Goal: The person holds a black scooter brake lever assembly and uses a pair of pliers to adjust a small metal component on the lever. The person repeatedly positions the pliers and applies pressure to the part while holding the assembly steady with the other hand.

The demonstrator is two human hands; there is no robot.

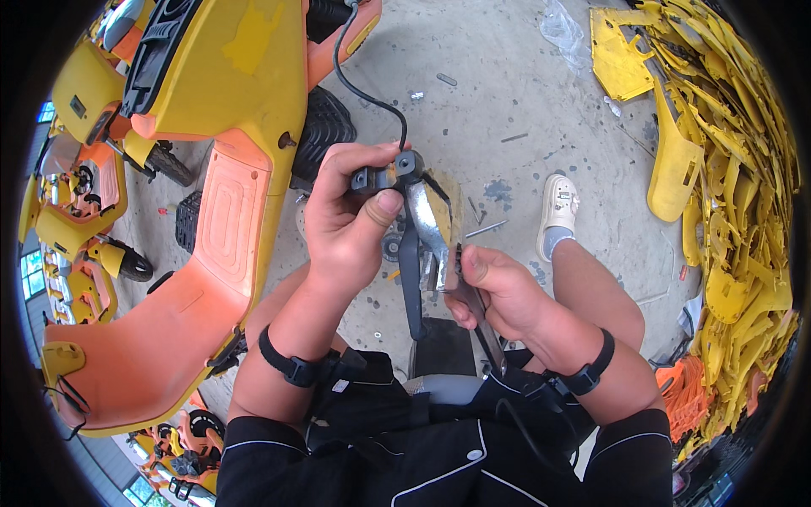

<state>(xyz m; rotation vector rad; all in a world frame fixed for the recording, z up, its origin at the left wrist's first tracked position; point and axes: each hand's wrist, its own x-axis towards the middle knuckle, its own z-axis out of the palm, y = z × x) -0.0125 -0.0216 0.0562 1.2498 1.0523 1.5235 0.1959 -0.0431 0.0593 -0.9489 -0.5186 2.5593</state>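
Note:
My left hand (pixel 351 215) grips a black brake lever (pixel 410 283) by its clamp end, with thumb and fingers closed round it. The lever's long blade hangs down toward me, and a black cable (pixel 372 97) runs from it up to the left. Against the lever lies a shiny silver metal piece (pixel 428 221) with a yellowish edge; its kind is unclear. My right hand (pixel 503 291) is closed on a dark flat metal tool (pixel 487 338), its handle pointing down toward my lap. The tool's upper end meets the silver piece, and my fingers partly hide it.
A large yellow and orange scooter body (pixel 232 194) stands close on my left, with more scooters behind. A tall heap of yellow plastic panels (pixel 726 211) rises on the right. Small parts and a clear plastic bag (pixel 563 34) lie on the grey floor (pixel 473 110).

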